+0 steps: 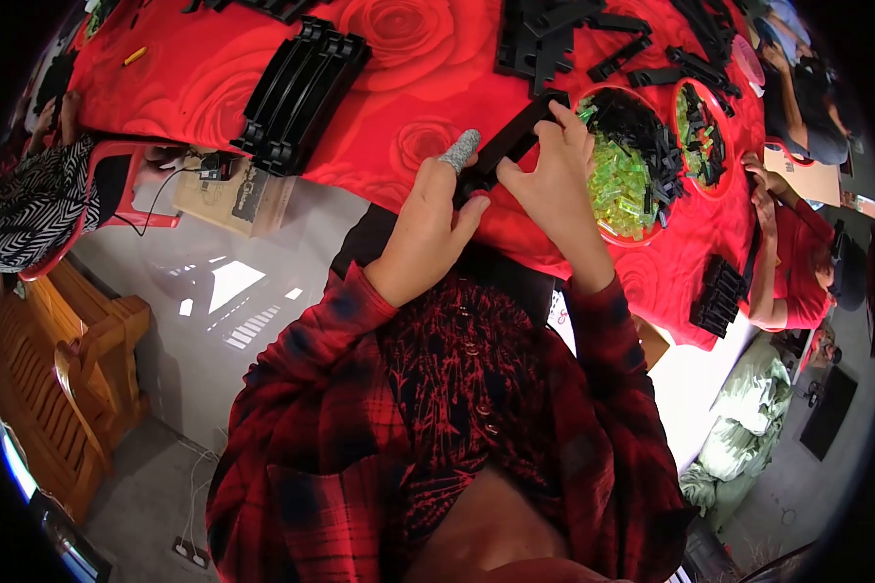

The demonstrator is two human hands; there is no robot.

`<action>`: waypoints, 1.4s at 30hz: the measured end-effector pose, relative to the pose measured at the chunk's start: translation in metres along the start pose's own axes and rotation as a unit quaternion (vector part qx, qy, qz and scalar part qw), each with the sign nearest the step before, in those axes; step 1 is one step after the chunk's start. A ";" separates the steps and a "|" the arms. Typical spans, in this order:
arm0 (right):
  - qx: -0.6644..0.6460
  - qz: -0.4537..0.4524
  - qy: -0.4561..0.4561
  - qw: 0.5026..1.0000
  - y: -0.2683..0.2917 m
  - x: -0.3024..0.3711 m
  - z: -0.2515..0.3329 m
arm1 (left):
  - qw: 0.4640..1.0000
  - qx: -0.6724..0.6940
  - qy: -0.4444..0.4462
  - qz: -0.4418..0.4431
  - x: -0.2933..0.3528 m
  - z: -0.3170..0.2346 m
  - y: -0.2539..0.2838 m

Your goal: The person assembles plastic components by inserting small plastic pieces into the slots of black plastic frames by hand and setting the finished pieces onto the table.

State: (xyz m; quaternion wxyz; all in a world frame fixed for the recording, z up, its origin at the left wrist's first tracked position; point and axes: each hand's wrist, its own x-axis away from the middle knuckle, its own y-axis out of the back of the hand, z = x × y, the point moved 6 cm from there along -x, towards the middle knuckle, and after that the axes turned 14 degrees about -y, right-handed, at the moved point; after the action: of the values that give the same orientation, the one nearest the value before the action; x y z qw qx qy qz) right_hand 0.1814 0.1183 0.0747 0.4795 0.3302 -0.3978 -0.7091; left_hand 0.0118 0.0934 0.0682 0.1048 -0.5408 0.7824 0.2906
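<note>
A long black plastic part [511, 139] is held between my two hands above the near edge of the table. My left hand [426, 225] grips its lower left end, with a grey wrapping [460, 151] around one finger. My right hand [560, 180] has its fingers closed over the upper right side of the part. Just right of that hand are small translucent yellow-green pieces [616, 185] and small black pieces [642, 121], together in a round red-rimmed basin. Whether either hand also pinches a small piece is hidden.
A red rose-patterned cloth [399, 49] covers the table. Stacked long black parts [306, 92] lie at left, loose black parts [554, 39] at the back. A smaller basin [702, 141] and a black part stack [719, 296] stand right. Other people work at both sides; a wooden bench [58, 379] stands lower left.
</note>
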 end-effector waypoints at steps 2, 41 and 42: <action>-0.025 0.000 -0.005 1.000 -0.009 -0.001 -0.008 | 1.000 -0.016 -0.012 -0.003 0.001 -0.003 -0.003; -0.071 0.073 0.197 0.975 -0.098 -0.014 0.128 | 0.940 0.085 0.219 -0.249 0.080 0.072 0.085; -0.072 0.075 0.197 0.975 -0.097 -0.014 0.128 | 0.934 0.106 0.233 -0.249 0.079 0.072 0.084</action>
State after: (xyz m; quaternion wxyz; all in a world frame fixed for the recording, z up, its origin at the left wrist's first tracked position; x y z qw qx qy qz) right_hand 0.0368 0.1847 0.0504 0.6228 0.3974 -0.2666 -0.6190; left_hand -0.1061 0.0925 0.0006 0.0452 -0.7562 0.6517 0.0369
